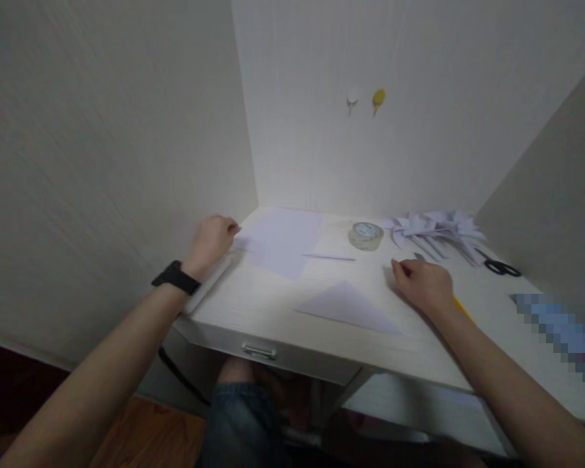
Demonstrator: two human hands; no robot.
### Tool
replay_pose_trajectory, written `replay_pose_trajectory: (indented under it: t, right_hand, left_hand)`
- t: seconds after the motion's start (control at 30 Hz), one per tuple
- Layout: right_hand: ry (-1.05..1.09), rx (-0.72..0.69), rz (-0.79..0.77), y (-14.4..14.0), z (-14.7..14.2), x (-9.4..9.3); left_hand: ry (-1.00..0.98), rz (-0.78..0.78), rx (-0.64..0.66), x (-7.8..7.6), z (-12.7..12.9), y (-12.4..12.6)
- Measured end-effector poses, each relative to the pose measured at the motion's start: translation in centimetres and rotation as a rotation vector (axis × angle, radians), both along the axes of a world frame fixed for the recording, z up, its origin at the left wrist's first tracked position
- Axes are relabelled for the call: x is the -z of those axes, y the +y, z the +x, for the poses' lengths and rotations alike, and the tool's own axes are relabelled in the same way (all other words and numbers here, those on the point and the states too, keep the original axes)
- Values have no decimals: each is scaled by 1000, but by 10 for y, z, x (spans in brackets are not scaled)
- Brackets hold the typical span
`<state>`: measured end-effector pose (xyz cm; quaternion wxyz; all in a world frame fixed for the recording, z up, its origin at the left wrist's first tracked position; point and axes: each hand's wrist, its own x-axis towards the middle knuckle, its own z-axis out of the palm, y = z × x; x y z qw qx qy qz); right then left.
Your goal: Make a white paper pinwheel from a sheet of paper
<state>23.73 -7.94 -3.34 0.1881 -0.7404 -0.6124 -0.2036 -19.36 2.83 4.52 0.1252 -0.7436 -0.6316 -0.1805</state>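
Observation:
My left hand (211,242), with a black band (176,278) on the wrist, is at the left end of the desk. Its fingers are curled together beside a large white paper sheet (280,240); whether anything is in them is hidden. My right hand (425,281) is closed, its thumb and fingertips together, with nothing visible in them. Beneath it lies a yellow-handled cutter (464,310), mostly covered by the hand. Between my hands lie a folded paper triangle (348,308) and a thin rolled paper stick (329,257).
A roll of clear tape (365,236) stands near the back wall. Several paper pinwheels (431,227) are piled at the back right, beside black-handled scissors (502,267). A blurred-out blue item (560,328) lies far right. A white strip (209,284) runs along the left edge. Walls enclose the desk.

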Motion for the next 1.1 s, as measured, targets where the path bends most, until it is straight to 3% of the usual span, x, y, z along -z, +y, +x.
replay_pose_trajectory:
  t: [0.13,0.2,0.37,0.47,0.6,0.77,1.1]
  right_hand:
    - [119,-134,112,4,-6,0]
    - [225,-235,189,6,-16,-3]
    - [525,-681,270,11,-55,-15]
    - [575,-735,378,11,-68,-18]
    - [564,-661,429,8,-66,-14]
    - [488,-619,406,3,-58,-10]
    - [300,-446,212,4,-59,-6]
  left_hand:
    - [-276,13,144,0,40,-10]
    - [-501,-64,235,3,70,-18]
    - [-1322,-560,571,13,155,-39]
    - [-1545,-766,661,21,188,-43]
    - [-1574,-1003,695,33,205,-39]
    - [-1605,-1111,742,44,207,-41]
    - [-1492,-1008,779,50,213,-50]
